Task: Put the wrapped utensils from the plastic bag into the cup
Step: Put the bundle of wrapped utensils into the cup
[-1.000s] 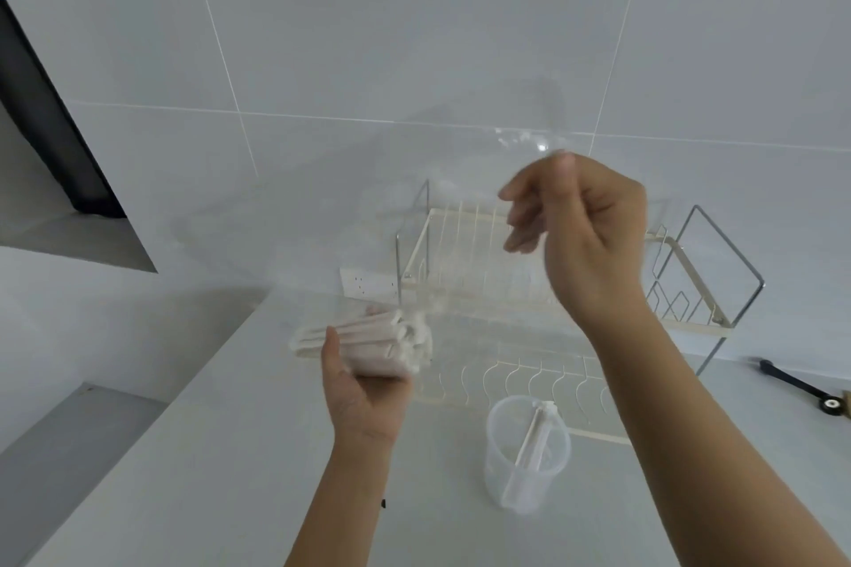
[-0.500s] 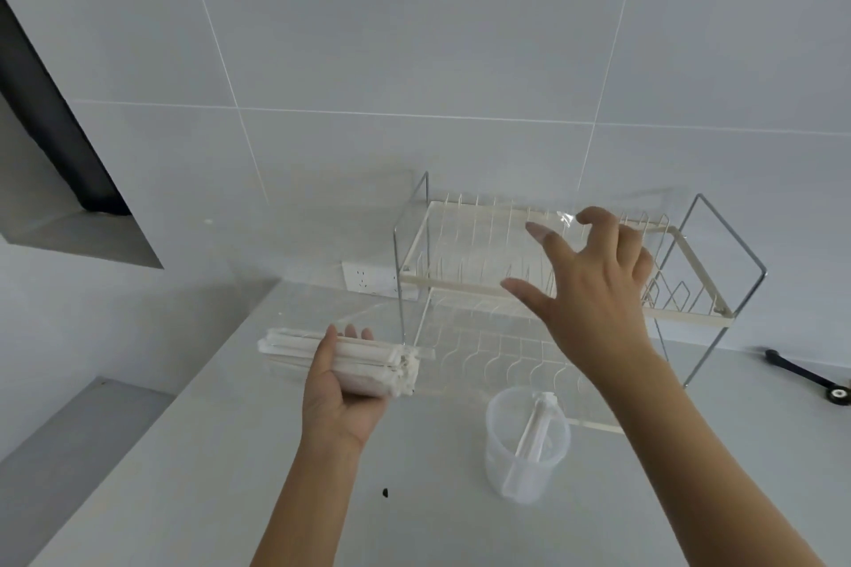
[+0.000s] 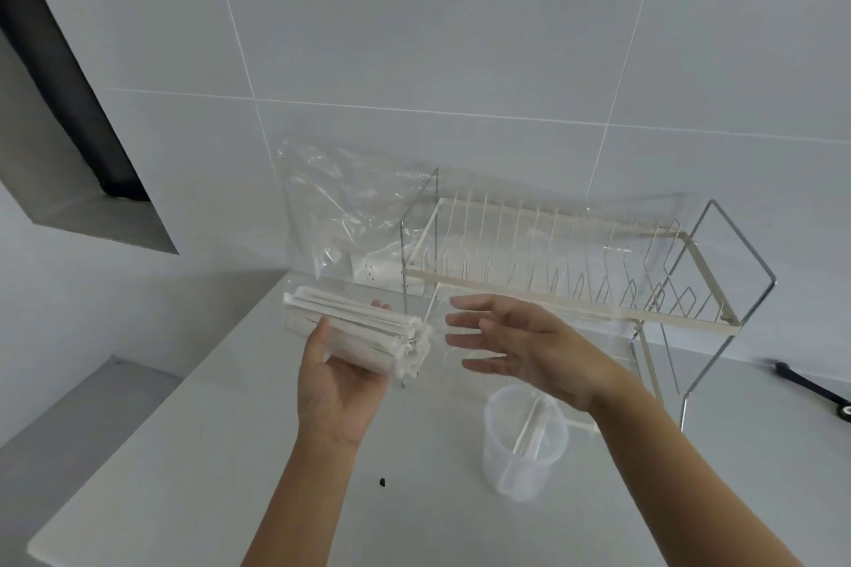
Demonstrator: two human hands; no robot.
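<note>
A: Where are the wrapped utensils right now?

B: Most sit in a bundle of wrapped utensils (image 3: 364, 336) at the middle of the frame, lying crosswise on the upturned left hand (image 3: 338, 387). That hand's grip is closed around the bundle, thumb on the near side and fingertips showing over the far edge.

A: And the plastic bag?

B: The plastic bag (image 3: 350, 212) is above the bundle, slightly left of centre, clear and crinkled, in front of the tiled wall (image 3: 460, 37). Whether it still touches the bundle I cannot tell; the film is too transparent.

A: What about the other hand?

B: The right hand (image 3: 525, 350) is just right of the bundle, palm turned toward it, fingers spread and stretched out. Its grip is loose and holds nothing. A small gap separates its fingertips from the bundle's ragged end.

A: The cup?

B: The cup (image 3: 525, 442) stands upright on the pale worktop (image 3: 184, 451), lower right of centre, below the right wrist. One wrapped utensil (image 3: 529, 428) leans inside it.

A: Anything else around?

B: A wire dish rack (image 3: 575, 272) stands behind the hands, right of centre, against the wall. A white socket strip (image 3: 382, 276) sits at the wall's foot behind the bag. A black object (image 3: 815, 387) lies at the right edge; I cannot make out what it is.
</note>
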